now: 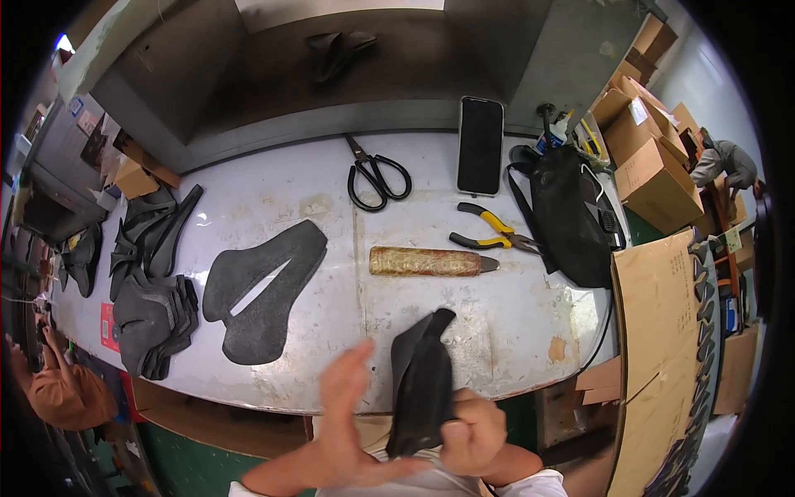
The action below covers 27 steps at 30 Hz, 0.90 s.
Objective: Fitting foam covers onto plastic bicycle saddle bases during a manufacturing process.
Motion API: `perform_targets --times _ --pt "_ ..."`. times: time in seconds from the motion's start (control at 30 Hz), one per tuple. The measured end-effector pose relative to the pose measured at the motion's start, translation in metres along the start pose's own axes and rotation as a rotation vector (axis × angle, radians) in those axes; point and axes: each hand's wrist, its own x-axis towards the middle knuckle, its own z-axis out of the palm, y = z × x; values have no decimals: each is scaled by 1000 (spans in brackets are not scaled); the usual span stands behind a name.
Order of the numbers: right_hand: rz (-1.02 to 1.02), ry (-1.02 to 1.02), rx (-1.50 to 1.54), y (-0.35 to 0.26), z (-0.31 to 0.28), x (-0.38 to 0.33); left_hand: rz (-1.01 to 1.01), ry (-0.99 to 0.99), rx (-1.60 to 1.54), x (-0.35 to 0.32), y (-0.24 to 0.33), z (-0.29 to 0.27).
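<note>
My right hand (pixel 474 432) grips the lower right edge of a folded black saddle cover (pixel 424 385), its thumb pressed against the side. The cover stands roughly upright at the table's front edge, its narrow tip pointing away from me. My left hand (pixel 348 414), slightly blurred, is open beside it, fingers spread and thumb stretched toward the cover's lower end. Farther left lies a flat dark grey saddle-shaped piece (pixel 286 302) with a long slot in its middle. Beyond the held cover rests a knife (pixel 426 262) with a tape-wrapped handle and a short blade.
Black-handled scissors (pixel 379 178), a phone (pixel 480 145), yellow-black pliers (pixel 497 232) and a black bag (pixel 567 215) lie on the white table (pixel 331 381). Stacked grey pieces (pixel 153 319) are at left. A metal shelf (pixel 414 91) stands behind, cardboard boxes (pixel 646 166) right. Other people work at both sides.
</note>
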Motion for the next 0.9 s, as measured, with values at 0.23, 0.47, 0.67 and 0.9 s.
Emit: perform_targets --times 0.23,0.47,0.67,0.9 --pt "-189 -60 111 -3 -3 4 41 0 -56 23 -6 -6" --pt "544 496 631 11 -5 0 -201 541 -215 -11 -17 -15" --pt "807 679 1414 -3 -10 23 193 55 -934 20 -18 -20" --pt "1189 88 1099 38 -28 8 -432 -171 -978 15 -1 -24"
